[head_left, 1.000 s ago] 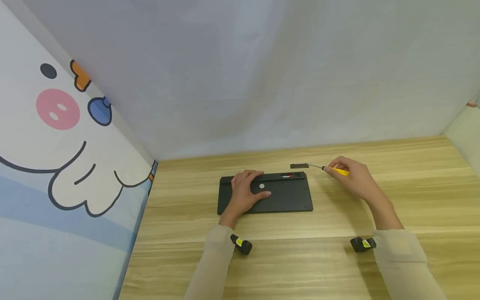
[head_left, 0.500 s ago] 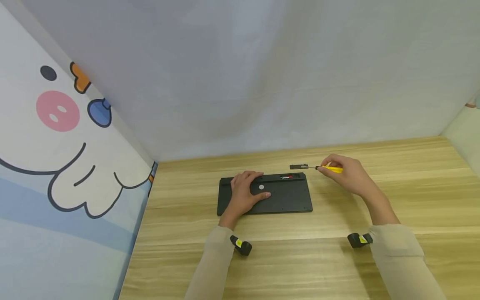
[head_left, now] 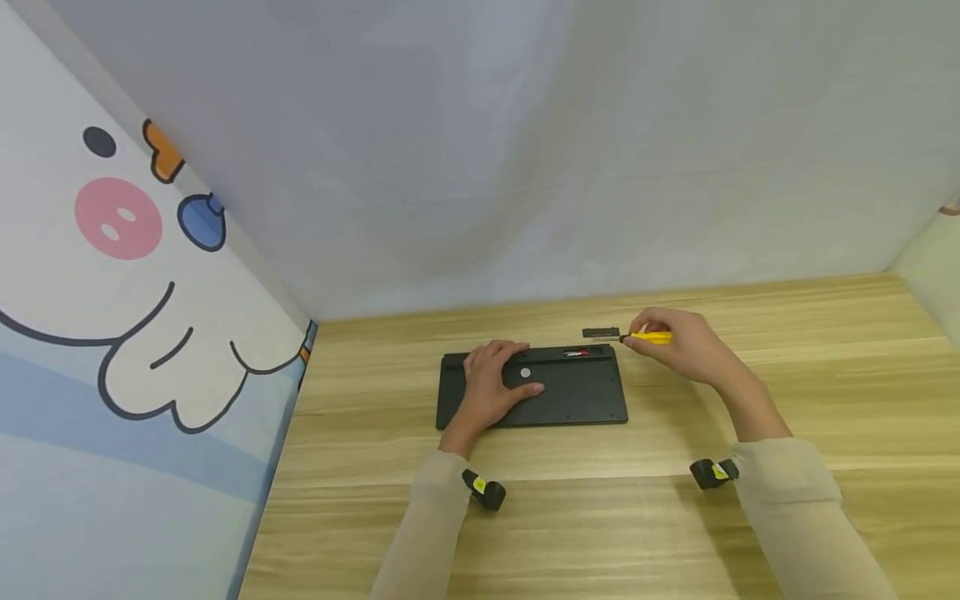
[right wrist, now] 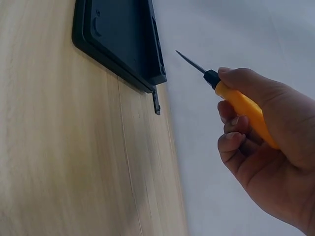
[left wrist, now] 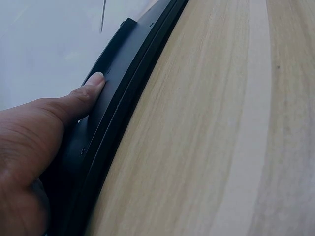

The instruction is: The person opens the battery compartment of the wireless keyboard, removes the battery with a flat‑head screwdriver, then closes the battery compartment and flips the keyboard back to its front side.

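A black keyboard (head_left: 577,396) lies underside up on the wooden table, its battery slot (head_left: 583,352) uncovered at the far right with a red and silver battery showing. My left hand (head_left: 487,387) rests on the keyboard's left half, thumb laid along the underside and fingers at the far edge. In the right wrist view, my right hand (right wrist: 270,132) grips the yellow handle of a screwdriver (right wrist: 246,109), its thin metal tip pointing out past the thumb. From the head, the shaft passes between the keyboard's far edge and a small black battery cover (head_left: 601,332).
The wooden table (head_left: 585,533) ends at a pale cloth backdrop (head_left: 525,167) close behind the battery cover. A panel with cartoon drawings (head_left: 120,217) stands along the left side. Each sleeve carries a small black wrist camera (head_left: 489,495).
My right hand has moved left with the screwdriver, and its tip has gone from the cover's right end to the cover's near side. The left hand and keyboard stay put.
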A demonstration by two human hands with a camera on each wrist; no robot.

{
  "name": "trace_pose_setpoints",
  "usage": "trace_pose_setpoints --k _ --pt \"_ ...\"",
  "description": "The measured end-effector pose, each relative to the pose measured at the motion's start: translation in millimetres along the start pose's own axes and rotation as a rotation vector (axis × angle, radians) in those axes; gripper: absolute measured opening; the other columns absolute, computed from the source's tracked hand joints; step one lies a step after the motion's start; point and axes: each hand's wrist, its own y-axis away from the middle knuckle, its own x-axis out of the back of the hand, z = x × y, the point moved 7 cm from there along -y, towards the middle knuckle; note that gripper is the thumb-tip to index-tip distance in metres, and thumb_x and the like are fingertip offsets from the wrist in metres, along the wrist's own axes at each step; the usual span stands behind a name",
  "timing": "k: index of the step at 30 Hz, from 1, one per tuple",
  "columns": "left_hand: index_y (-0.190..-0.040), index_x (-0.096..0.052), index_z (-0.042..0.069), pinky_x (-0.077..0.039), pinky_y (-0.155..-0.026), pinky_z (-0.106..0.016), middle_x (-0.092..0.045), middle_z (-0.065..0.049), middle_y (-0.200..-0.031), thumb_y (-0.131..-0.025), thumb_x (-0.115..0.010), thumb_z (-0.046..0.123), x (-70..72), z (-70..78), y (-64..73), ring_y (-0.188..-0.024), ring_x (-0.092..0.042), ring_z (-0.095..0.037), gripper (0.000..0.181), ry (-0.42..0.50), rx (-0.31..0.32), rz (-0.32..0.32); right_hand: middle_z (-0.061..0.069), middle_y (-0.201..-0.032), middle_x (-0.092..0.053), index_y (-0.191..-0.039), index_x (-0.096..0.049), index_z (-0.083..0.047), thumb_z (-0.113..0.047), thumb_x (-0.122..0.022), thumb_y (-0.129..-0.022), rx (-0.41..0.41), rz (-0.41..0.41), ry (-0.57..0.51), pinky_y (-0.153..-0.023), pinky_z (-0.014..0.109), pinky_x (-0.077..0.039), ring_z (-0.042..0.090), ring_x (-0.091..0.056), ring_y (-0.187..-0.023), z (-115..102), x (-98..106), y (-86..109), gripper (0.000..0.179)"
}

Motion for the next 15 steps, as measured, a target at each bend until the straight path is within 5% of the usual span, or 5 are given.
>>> trace_pose_setpoints --k 15 --pt "-0.142 -0.06 0.018 -0.016 -0.124 -0.059 -0.059 -0.009 -0.139 -0.082 -0.086 0.036 2.7 3.8 2.1 -0.135 -0.049 -0.031 0.068 0.01 -0.001 -0.003 0.007 -0.097 -0.071 -0.1 -0.07 -0.016 -0.025 -0.073 -0.096 0.063 -0.051 0.056 -0.081 0.043 -0.053 0.022 -0.065 -0.09 -14 -7 -5.0 0.01"
